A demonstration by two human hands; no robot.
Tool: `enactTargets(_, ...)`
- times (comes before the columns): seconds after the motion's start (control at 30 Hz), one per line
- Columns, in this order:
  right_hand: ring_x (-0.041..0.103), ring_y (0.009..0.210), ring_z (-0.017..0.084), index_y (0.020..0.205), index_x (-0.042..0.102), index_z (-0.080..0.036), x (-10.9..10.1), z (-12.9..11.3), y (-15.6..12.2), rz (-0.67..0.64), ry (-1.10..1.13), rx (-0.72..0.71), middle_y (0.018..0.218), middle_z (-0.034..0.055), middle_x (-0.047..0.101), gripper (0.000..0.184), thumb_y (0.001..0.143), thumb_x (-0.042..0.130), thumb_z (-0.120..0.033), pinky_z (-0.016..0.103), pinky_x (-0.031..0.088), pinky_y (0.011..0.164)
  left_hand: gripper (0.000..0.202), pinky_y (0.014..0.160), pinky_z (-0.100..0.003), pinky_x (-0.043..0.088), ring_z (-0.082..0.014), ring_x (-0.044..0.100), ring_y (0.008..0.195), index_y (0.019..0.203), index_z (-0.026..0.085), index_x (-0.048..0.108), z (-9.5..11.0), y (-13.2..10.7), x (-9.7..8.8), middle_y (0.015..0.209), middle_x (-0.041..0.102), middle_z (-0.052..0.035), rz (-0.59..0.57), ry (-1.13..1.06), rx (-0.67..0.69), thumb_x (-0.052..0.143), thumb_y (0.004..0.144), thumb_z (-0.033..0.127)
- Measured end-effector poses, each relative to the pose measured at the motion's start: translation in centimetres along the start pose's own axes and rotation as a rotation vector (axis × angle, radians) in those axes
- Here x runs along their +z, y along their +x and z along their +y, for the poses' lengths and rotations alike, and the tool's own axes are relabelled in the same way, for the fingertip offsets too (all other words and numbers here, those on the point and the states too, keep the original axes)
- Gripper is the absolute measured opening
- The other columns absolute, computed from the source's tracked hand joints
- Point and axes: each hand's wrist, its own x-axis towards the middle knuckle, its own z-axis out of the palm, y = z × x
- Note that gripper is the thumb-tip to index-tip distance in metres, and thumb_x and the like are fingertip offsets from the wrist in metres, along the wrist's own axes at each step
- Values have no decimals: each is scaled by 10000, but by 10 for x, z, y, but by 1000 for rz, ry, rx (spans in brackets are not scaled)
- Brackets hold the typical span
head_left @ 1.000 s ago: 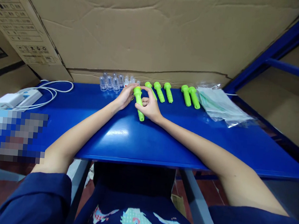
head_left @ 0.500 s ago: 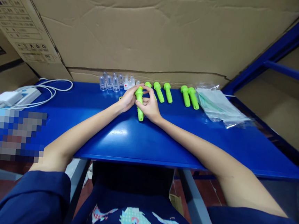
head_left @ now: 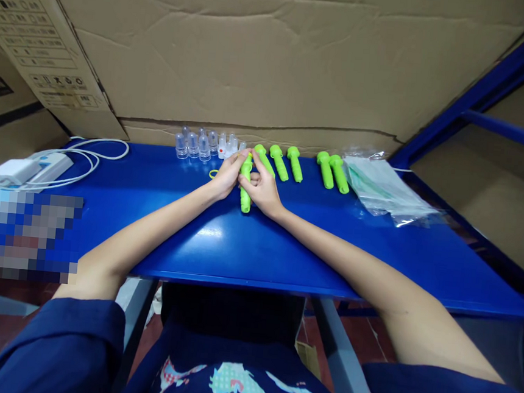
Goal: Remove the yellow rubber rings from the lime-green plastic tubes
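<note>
Fingers (head_left: 247,156) of both hands pinching green tube (head_left: 245,186) mid-worktop (head_left: 285,247), near the back edge. Looks like fitting its top end; next probably needs yellow ring (head_left: 212,174) just left.

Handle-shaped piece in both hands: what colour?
Bright lime green, same as the loose pieces behind it. The held piece shows best in the head view.
</note>
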Motion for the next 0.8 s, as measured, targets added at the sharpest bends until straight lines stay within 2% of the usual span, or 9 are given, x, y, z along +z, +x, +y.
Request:
enactTargets(0.1,659,565,200,1628,300,-215,1,-6,-1,60,53,79,665,-20,600,780,953,648,-396,326,575,488,165,796,-202,600,-158,741,954,1028,146,706,-2,-2,3,1034,766,-74,43,25,39,643,1011,298)
enactTargets(0.3,618,496,154,1537,313,-210,4,-22,-3,86,112,111,689,-37,631,784,909,697,-478,253,471,429,183,823,-205,593,-160,752,969,1031,146,691,-5,-8,10,1091,780,-81,97,46,96,678,982,322)
enactTargets(0.5,653,522,165,1446,326,-218,4,-24,-4,67,115,117,692,-45,649,745,895,706,-546,255,482,454,263,754,-233,603,-163,746,873,976,147,689,-7,-11,12,1037,774,-85,152,44,129,707,948,408)
enactTargets(0.67,708,641,177,1460,338,-190,4,-26,-5,76,41,71,833,21,701,744,909,681,-554,299,576,580,290,687,-212,575,-133,700,727,870,164,662,-7,-13,14,784,705,-23,208,80,124,637,987,428)
enactTargets(0.8,727,731,172,1447,382,-199,5,-25,-5,117,-13,26,1116,129,714,727,894,674,-569,321,610,660,291,721,-229,571,-138,691,722,882,188,602,-8,-15,17,753,651,4,230,61,91,596,1006,452)
